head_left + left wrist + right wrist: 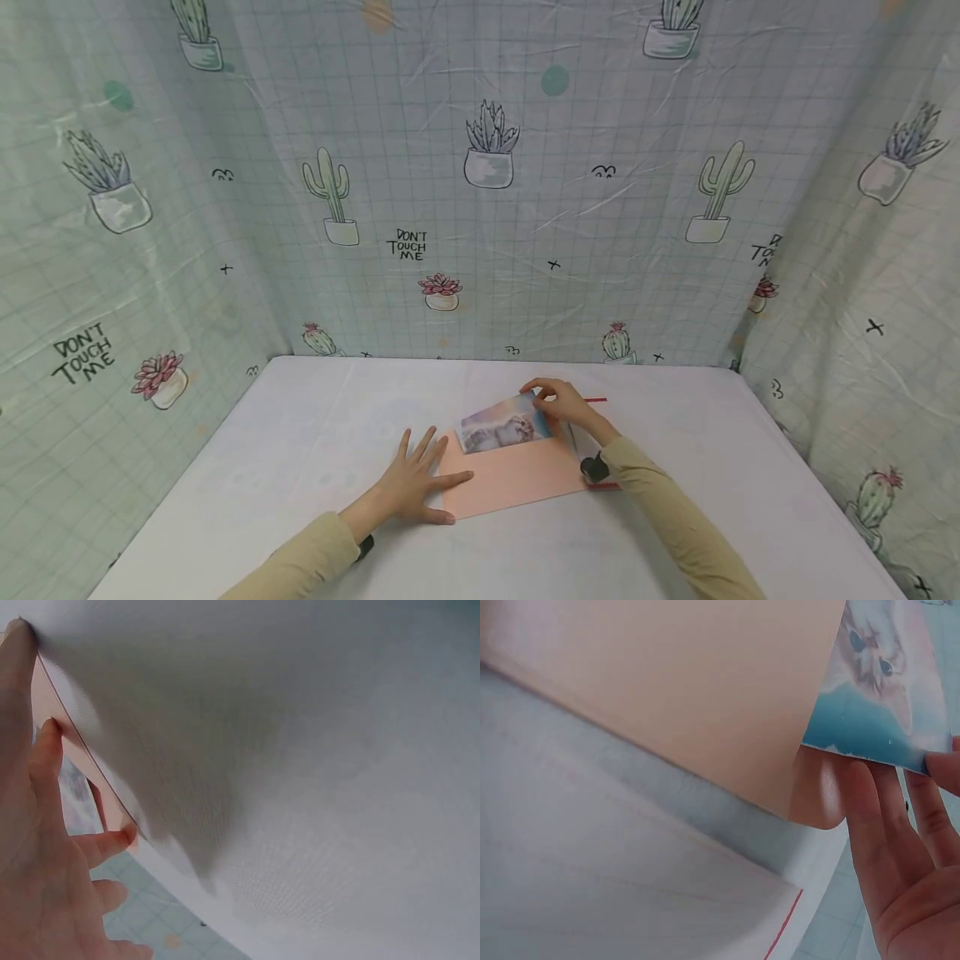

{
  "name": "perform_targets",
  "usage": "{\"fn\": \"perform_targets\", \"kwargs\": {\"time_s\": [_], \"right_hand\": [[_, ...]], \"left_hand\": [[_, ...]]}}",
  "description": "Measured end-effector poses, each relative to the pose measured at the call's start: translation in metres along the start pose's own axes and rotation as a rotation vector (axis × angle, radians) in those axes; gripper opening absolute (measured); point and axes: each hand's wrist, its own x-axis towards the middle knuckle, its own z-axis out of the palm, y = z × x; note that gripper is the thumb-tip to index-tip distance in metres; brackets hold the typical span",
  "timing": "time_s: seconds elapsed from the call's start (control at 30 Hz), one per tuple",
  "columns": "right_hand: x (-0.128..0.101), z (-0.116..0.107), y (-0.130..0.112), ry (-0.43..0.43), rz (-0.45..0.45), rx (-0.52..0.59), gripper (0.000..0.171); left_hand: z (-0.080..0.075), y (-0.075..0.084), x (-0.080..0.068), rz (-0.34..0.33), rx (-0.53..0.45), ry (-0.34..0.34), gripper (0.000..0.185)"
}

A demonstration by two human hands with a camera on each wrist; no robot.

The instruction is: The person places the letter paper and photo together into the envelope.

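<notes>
From the head camera, the left hand [415, 487] is lying flat with fingers spread, pressing the left end of the pink envelope [517, 479] on the white table [300, 433]. The right hand [561, 403] is pinching the cat photo card [504, 425] at its far right corner; the card's long axis is running along the envelope's far edge.

The left wrist camera is showing straight fingers [46, 761] touching the envelope's edge.

The right wrist camera is showing fingertips [881, 799] gripping the card [881, 682], which is lying partly behind the envelope [682, 697]
</notes>
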Motion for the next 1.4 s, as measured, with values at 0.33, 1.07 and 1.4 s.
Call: {"fn": "perform_targets", "kwargs": {"time_s": [0.33,1.07,1.4], "right_hand": [[-0.007,-0.004,0.004,-0.1,0.104,0.061,0.022],[-0.001,0.009,-0.011,-0.171,-0.059,-0.312,0.027],[0.0,0.033,-0.036,-0.148,-0.068,-0.679,0.023]], "left_hand": [[0.0,0.0,-0.001,-0.005,-0.012,-0.01,0.069],[0.002,-0.001,0.0,0.031,-0.026,0.032,0.069],[-0.002,-0.001,0.001,0.021,-0.023,-0.001,0.069]]}}
